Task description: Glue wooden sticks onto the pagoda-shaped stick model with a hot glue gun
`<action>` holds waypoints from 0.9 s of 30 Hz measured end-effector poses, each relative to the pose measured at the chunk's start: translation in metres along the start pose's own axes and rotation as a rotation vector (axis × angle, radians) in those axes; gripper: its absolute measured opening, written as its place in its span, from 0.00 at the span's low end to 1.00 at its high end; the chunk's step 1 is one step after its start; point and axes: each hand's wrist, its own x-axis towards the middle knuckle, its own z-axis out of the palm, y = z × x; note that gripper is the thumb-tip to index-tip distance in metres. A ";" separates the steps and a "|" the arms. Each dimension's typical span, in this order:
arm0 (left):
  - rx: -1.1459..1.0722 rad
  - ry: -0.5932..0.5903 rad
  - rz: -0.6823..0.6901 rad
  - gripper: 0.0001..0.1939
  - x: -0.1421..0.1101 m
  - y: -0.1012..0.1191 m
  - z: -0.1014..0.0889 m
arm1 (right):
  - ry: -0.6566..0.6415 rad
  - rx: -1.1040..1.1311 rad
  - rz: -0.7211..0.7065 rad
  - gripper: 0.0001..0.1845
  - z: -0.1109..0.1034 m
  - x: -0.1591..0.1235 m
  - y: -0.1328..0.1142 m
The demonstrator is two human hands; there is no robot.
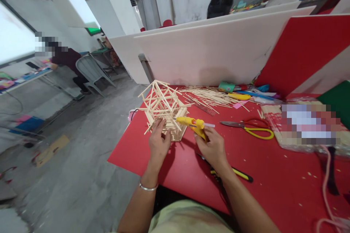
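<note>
A small house-like frame of thin pale wooden sticks (164,96) stands on the red tabletop, with a pitched roof frame on top. My left hand (159,141) is at its near left side, fingers and thumb closed on the lower part; the exact stick under the fingertips is hidden. A yellow hot glue gun (191,122) is in my right hand (212,149), fingers wrapped round its handle. Its nozzle points left into the near side of the stick frame, and a glue stick pokes out of its back end.
Loose sticks (210,96) lie behind, near a white board (202,54). Scissors (246,126) with red and yellow handles lie on the right. A box cutter (242,174) sits beneath my right forearm. Plastic-wrapped packs (273,123) and a pink cord (326,178) are far right.
</note>
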 end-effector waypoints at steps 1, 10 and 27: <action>-0.006 0.000 -0.001 0.23 0.000 0.000 0.000 | -0.001 -0.003 0.000 0.07 0.000 -0.001 0.000; 0.002 0.013 0.012 0.22 0.000 0.001 0.001 | 0.006 0.011 0.001 0.08 0.000 -0.006 0.001; -0.025 0.011 -0.001 0.23 -0.002 -0.003 0.003 | -0.055 0.067 0.139 0.04 -0.023 -0.014 -0.004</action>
